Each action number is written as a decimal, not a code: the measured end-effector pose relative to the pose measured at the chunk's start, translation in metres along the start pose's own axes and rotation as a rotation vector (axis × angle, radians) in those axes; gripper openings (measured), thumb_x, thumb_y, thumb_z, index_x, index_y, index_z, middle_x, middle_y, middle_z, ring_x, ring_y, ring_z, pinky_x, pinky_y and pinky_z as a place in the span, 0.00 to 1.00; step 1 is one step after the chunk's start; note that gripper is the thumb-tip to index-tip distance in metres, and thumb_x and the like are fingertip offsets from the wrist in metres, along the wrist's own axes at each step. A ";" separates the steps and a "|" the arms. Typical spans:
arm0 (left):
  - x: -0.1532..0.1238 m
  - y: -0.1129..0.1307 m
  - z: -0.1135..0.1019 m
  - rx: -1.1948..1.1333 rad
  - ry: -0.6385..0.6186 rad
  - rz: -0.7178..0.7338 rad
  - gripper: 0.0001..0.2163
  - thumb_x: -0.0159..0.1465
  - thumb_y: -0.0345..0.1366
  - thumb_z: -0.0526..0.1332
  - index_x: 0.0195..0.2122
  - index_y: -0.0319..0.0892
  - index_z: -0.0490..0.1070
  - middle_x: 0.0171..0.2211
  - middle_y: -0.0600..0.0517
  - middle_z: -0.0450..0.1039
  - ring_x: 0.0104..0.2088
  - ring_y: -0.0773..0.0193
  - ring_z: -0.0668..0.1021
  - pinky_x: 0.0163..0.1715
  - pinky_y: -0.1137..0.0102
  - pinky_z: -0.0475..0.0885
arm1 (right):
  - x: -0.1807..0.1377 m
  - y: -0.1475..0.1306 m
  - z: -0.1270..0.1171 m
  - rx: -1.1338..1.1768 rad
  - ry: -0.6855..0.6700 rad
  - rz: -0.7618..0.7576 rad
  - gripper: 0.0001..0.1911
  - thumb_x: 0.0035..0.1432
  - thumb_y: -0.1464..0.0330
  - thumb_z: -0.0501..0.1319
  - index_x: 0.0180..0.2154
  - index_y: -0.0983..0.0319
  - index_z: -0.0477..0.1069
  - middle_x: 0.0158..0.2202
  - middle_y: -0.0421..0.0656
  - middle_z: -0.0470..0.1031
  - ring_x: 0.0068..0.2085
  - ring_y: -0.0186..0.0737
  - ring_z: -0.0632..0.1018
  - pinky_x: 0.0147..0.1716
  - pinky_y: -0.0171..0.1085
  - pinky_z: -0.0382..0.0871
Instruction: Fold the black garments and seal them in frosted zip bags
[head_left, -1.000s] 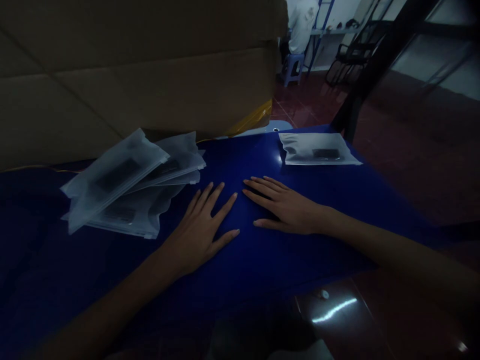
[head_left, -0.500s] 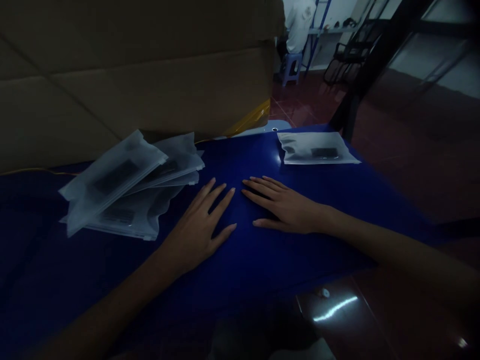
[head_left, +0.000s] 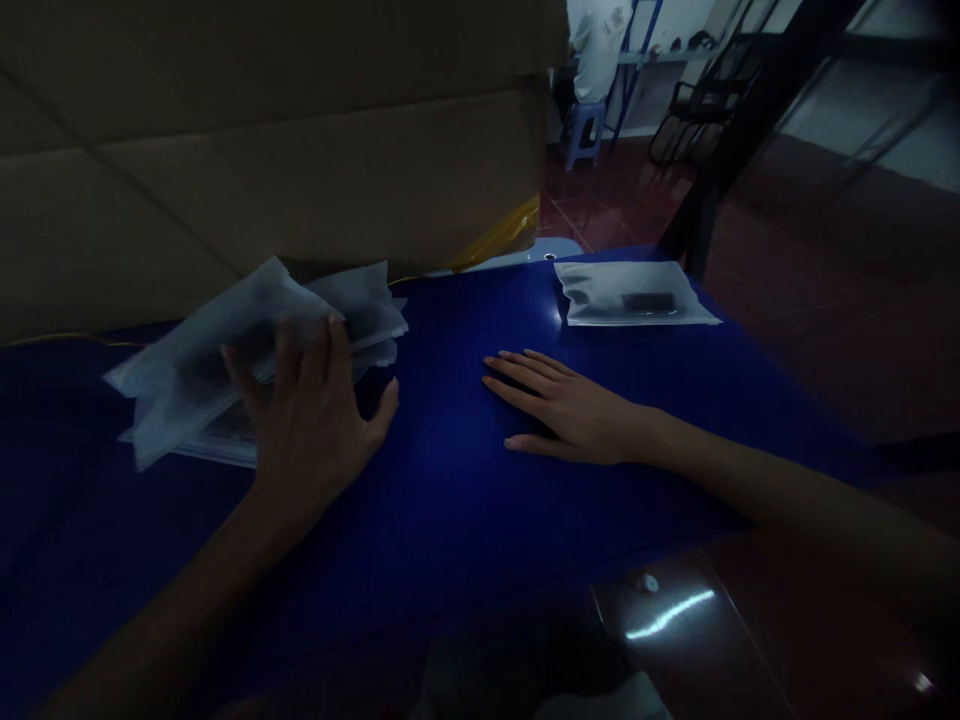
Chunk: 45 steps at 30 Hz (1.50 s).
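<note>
My left hand [head_left: 311, 415] lies with fingers spread on a loose pile of frosted plastic zip bags [head_left: 187, 370], each with a dark item inside, at the left of the blue table [head_left: 465, 480]. The top bag is rumpled under my fingertips; I cannot see a closed grip on it. My right hand [head_left: 570, 410] rests flat, palm down, on the bare blue surface near the middle and holds nothing. A single frosted bag [head_left: 634, 295] with a dark item lies flat at the far right corner, beyond my right hand.
A large cardboard box [head_left: 262, 130] stands along the back of the table, just behind the pile. A black post [head_left: 720, 170] rises past the far right corner. Farther off, a person in white [head_left: 596, 40] sits on a blue stool [head_left: 583, 125]. Red floor lies to the right.
My left hand has moved left from the bare table beside my right hand onto the pile of bags, and the top bag has shifted and rumpled. My right hand has stayed still.
</note>
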<state>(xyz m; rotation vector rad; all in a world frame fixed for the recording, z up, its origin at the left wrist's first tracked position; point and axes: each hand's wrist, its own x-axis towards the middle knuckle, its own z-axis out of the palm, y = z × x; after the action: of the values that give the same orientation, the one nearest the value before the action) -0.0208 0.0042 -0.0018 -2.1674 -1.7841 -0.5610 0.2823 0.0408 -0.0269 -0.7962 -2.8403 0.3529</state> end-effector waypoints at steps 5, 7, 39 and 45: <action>-0.002 -0.008 0.010 -0.021 -0.015 0.055 0.35 0.76 0.52 0.52 0.78 0.55 0.36 0.76 0.47 0.50 0.72 0.36 0.61 0.69 0.25 0.37 | 0.000 0.000 0.001 -0.006 -0.007 -0.005 0.43 0.73 0.45 0.50 0.74 0.70 0.50 0.76 0.60 0.47 0.77 0.58 0.49 0.74 0.61 0.46; -0.003 -0.007 0.009 -0.049 0.012 0.057 0.32 0.75 0.52 0.53 0.77 0.60 0.41 0.78 0.58 0.45 0.73 0.39 0.60 0.72 0.32 0.38 | 0.000 0.001 0.001 0.002 0.001 -0.007 0.43 0.73 0.45 0.50 0.74 0.69 0.49 0.77 0.59 0.47 0.77 0.57 0.48 0.74 0.61 0.46; -0.027 0.038 0.004 -0.481 -0.084 0.713 0.20 0.75 0.28 0.57 0.67 0.46 0.65 0.55 0.49 0.80 0.53 0.59 0.83 0.51 0.66 0.82 | -0.005 -0.010 -0.006 -0.260 0.337 -0.340 0.14 0.72 0.61 0.59 0.50 0.64 0.74 0.50 0.51 0.77 0.47 0.46 0.75 0.44 0.45 0.72; -0.027 0.036 0.009 -0.398 -0.023 0.691 0.14 0.75 0.27 0.57 0.60 0.42 0.73 0.52 0.47 0.81 0.52 0.60 0.83 0.51 0.65 0.81 | -0.004 -0.013 -0.005 -0.468 0.394 -0.467 0.12 0.73 0.76 0.55 0.40 0.64 0.77 0.37 0.43 0.80 0.34 0.35 0.75 0.35 0.37 0.70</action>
<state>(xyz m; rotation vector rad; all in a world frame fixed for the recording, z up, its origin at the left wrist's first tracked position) 0.0115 -0.0224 -0.0212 -2.8403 -0.8582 -0.7442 0.2803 0.0289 -0.0186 -0.2008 -2.6280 -0.4912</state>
